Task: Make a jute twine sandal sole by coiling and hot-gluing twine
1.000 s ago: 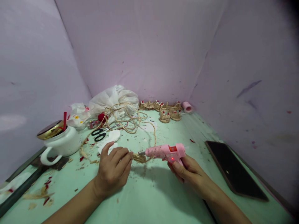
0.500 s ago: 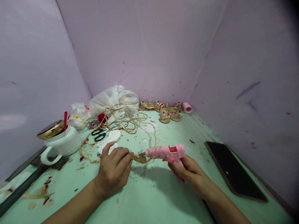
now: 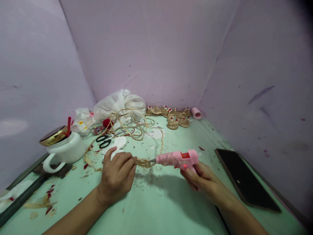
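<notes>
My left hand (image 3: pixel 118 171) is closed on a small coiled piece of braided straw cord (image 3: pixel 144 163), whose right end sticks out past the fingertips. My right hand (image 3: pixel 199 176) grips a pink hot glue gun (image 3: pixel 177 158) by its handle, and a red light glows on its side. The gun's metal nozzle points left and meets the right part of the coil; whether glue is coming out cannot be seen. From the coil, a loose length of straw cord (image 3: pixel 162 140) runs up and back to a tangle of the same cord (image 3: pixel 139 132).
Black-handled scissors (image 3: pixel 104 142) and white cut pieces (image 3: pixel 120 142) lie behind my left hand. A white mug (image 3: pixel 66 150) stands left, a dark phone (image 3: pixel 246 179) lies right. At the back are a plastic bag (image 3: pixel 119 104), small woven slippers (image 3: pixel 172 122) and a pink roll (image 3: pixel 196 113).
The glue gun has shifted slightly right, its nozzle moving along the coil away from my left fingers. My left hand has moved a little left, showing more of the coil.
</notes>
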A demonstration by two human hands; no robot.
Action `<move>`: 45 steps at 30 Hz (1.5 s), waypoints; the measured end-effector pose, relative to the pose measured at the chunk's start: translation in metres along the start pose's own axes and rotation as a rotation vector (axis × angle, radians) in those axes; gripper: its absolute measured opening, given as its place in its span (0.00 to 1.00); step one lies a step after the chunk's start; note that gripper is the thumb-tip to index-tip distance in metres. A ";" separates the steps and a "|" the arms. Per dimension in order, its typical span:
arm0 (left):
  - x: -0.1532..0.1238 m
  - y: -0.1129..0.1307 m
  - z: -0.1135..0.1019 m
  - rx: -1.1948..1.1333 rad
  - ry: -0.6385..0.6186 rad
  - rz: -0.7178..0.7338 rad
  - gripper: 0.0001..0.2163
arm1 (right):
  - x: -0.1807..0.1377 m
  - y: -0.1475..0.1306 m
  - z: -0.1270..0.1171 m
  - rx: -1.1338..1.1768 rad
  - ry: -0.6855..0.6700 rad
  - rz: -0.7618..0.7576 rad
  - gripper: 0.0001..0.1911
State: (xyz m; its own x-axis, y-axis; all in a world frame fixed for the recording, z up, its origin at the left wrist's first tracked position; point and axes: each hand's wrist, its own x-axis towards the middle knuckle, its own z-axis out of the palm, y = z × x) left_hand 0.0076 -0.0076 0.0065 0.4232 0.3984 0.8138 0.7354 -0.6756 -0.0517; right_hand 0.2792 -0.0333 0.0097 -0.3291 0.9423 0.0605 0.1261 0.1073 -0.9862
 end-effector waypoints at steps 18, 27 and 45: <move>-0.009 0.006 -0.004 -0.250 -0.207 -0.328 0.05 | 0.055 0.009 -0.034 0.138 0.674 0.426 0.09; -0.009 0.006 -0.005 -0.332 -0.319 -0.322 0.07 | 0.038 -0.017 0.001 -0.635 0.135 -0.109 0.17; -0.009 -0.007 -0.001 -0.459 -0.612 -0.163 0.08 | 0.048 0.011 0.023 -1.003 -0.261 -0.522 0.14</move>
State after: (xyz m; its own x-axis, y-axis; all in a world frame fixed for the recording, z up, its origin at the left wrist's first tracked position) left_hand -0.0011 -0.0070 0.0001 0.6436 0.6957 0.3192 0.5774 -0.7150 0.3942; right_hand 0.2427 0.0061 -0.0021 -0.7283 0.6277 0.2750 0.5644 0.7770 -0.2788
